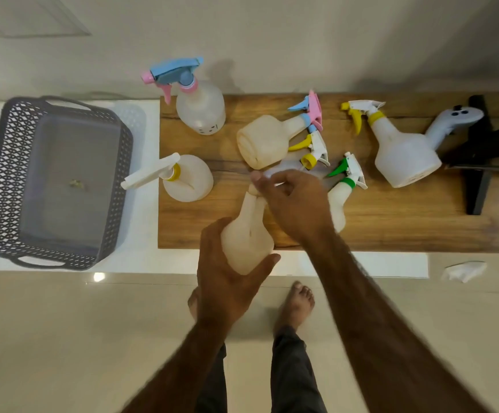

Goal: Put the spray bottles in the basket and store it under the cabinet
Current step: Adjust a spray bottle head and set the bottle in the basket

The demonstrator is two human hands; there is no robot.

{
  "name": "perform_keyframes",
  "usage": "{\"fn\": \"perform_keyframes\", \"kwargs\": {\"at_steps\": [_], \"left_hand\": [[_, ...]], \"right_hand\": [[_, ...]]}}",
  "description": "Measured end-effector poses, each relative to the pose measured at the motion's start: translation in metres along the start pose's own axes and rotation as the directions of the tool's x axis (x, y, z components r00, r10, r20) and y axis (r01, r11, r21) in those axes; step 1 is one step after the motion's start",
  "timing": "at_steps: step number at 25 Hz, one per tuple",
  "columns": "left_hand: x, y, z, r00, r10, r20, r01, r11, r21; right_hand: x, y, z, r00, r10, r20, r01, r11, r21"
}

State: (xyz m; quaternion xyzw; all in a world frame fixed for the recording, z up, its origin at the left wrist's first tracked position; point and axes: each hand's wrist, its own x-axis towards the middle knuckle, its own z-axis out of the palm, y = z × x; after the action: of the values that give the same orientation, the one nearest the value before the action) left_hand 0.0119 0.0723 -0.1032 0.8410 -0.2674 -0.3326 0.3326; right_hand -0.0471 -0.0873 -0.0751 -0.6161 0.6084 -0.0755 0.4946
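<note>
My left hand (227,281) grips the body of a cream spray bottle (246,236) at the near edge of the wooden board (391,231). My right hand (294,204) closes its fingers on that bottle's top, hiding the sprayer head. Several other spray bottles rest on the board: a blue-and-pink one upright (199,107), a yellow-collared one (187,178), a pink-and-blue one lying down (267,138), a green one (342,198) partly behind my right hand, and a yellow one (401,153). The dark lattice basket (0,180) stands to the left, holding no bottles.
The board and basket sit on a white counter (149,260) against a wall. A light grey controller (451,122) and a black stand (477,156) lie at the board's right end. A crumpled white tissue (462,271) is on the floor. My bare feet (296,302) stand below the counter.
</note>
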Motion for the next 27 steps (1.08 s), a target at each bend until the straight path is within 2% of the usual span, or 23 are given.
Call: {"fn": "perform_keyframes", "kwargs": {"at_steps": [2, 6, 9, 10, 11, 12, 14, 15, 17, 19, 21, 24, 25, 27], "left_hand": [[0.006, -0.004, 0.003, 0.995, 0.099, 0.002, -0.099, 0.995, -0.034], [0.039, -0.006, 0.004, 0.973, 0.228, 0.026, -0.227, 0.973, -0.03], [0.059, 0.001, 0.005, 0.967, 0.255, -0.017, -0.256, 0.966, -0.045], [0.061, 0.002, 0.007, 0.965, 0.259, -0.034, -0.26, 0.965, -0.038], [0.062, 0.002, 0.008, 0.967, 0.25, -0.046, -0.252, 0.967, -0.029], [0.062, 0.0, 0.009, 0.972, 0.23, -0.054, -0.231, 0.973, -0.017], [0.06, -0.009, 0.011, 0.979, 0.196, -0.058, -0.196, 0.981, 0.003], [0.06, -0.013, 0.011, 0.979, 0.196, -0.061, -0.196, 0.981, 0.001], [0.061, -0.019, 0.01, 0.976, 0.206, -0.066, -0.207, 0.978, -0.01], [0.062, -0.022, 0.01, 0.974, 0.219, -0.06, -0.22, 0.975, -0.019], [0.064, -0.023, 0.011, 0.971, 0.235, -0.051, -0.236, 0.972, -0.013], [0.068, -0.021, 0.01, 0.967, 0.25, -0.042, -0.25, 0.968, -0.002], [0.068, -0.019, 0.009, 0.966, 0.255, -0.039, -0.255, 0.967, 0.001], [0.068, -0.016, 0.008, 0.965, 0.261, -0.028, -0.26, 0.965, 0.019]], "right_hand": [[-0.013, -0.001, 0.014, 0.994, -0.006, 0.113, 0.009, 1.0, -0.025], [-0.018, -0.006, 0.019, 0.989, -0.141, 0.043, 0.145, 0.983, -0.114], [-0.013, 0.002, 0.015, 0.963, -0.237, 0.125, 0.241, 0.97, -0.022], [-0.007, 0.008, 0.009, 0.962, -0.246, 0.116, 0.24, 0.968, 0.067], [0.006, 0.014, 0.0, 0.975, -0.218, 0.045, 0.212, 0.969, 0.124], [0.024, 0.018, -0.009, 0.984, -0.168, -0.061, 0.174, 0.979, 0.11], [0.073, 0.029, -0.028, 0.958, -0.077, -0.276, 0.021, 0.98, -0.2], [0.097, 0.033, -0.035, 0.954, -0.028, -0.297, -0.091, 0.921, -0.378], [0.129, 0.034, -0.037, 0.969, 0.06, -0.24, -0.192, 0.793, -0.578], [0.143, 0.03, -0.036, 0.978, 0.091, -0.187, -0.189, 0.761, -0.621], [0.149, 0.028, -0.035, 0.983, 0.127, -0.13, -0.18, 0.781, -0.597], [0.153, 0.026, -0.034, 0.965, 0.245, -0.092, -0.259, 0.833, -0.488], [0.151, 0.025, -0.036, 0.955, 0.276, -0.112, -0.297, 0.863, -0.409], [0.134, 0.023, -0.048, 0.934, 0.354, -0.046, -0.356, 0.918, -0.175]]}}
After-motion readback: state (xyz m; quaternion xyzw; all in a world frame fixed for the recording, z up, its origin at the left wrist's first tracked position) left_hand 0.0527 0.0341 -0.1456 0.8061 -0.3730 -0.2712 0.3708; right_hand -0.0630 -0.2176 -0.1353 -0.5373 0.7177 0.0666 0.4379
